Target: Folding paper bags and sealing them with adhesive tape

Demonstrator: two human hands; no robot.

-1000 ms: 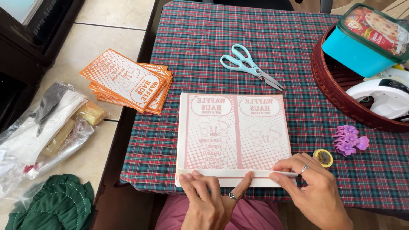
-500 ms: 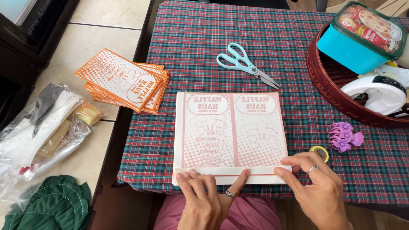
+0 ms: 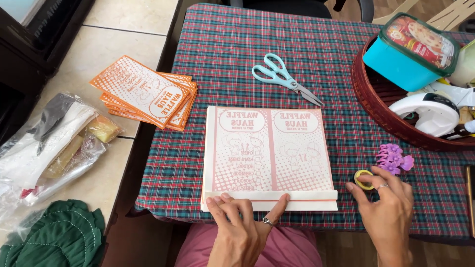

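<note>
- Lying far left on the tiled floor (image 3: 123, 39): green cloth (image 3: 54, 237) and clear plastic bag (image 3: 49, 143) of pale items.
- Resting at the table (image 3: 237, 59) edge, partly overhanging: stack of orange printed cards (image 3: 143, 91).
- Pressing flat, fingers spread, holding nothing: left hand (image 3: 242, 227), on the folded bottom strip of the pink printed paper sheets (image 3: 269, 151) at the near table edge.
- Lying beyond the sheets: teal-handled scissors (image 3: 284, 79).
- Reaching with open, curled fingers: right hand (image 3: 388, 207), fingertips touching a small yellow tape roll (image 3: 363, 179), not gripping it.
- Sitting just beside the roll: purple hair clip (image 3: 393, 158).
- Holding a teal box (image 3: 410, 52) and white iron (image 3: 428, 111): dark red basket (image 3: 368, 101), far right.
</note>
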